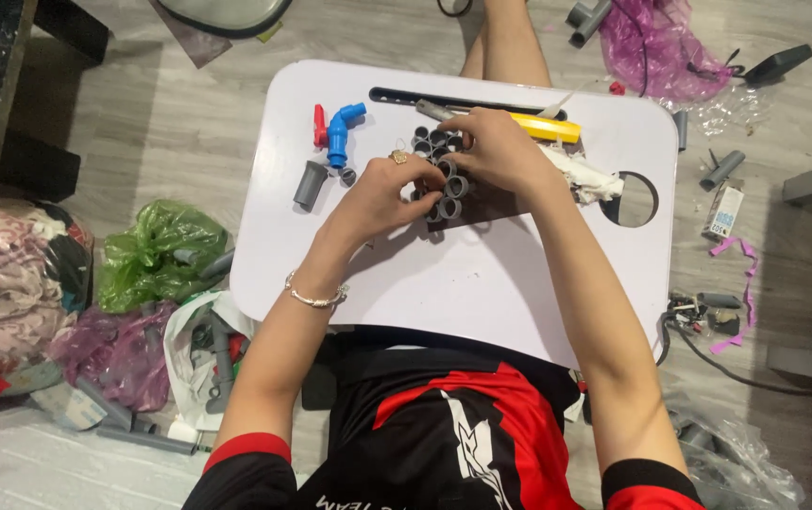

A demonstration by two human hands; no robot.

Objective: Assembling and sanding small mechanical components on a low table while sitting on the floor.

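Both hands pinched on the ring cluster near the tray's far edge, left hand and right hand squeezing opposite sides, so probably one uneven push away from popping rings loose toward the valve.

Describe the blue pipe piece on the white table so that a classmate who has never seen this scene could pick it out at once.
Start at the white table over the person's lap. Look left of the hands, beyond the left hand, near the far edge. The blue pipe piece lies there, bent like an elbow, beside a small red part; the short pipe nearby is grey.
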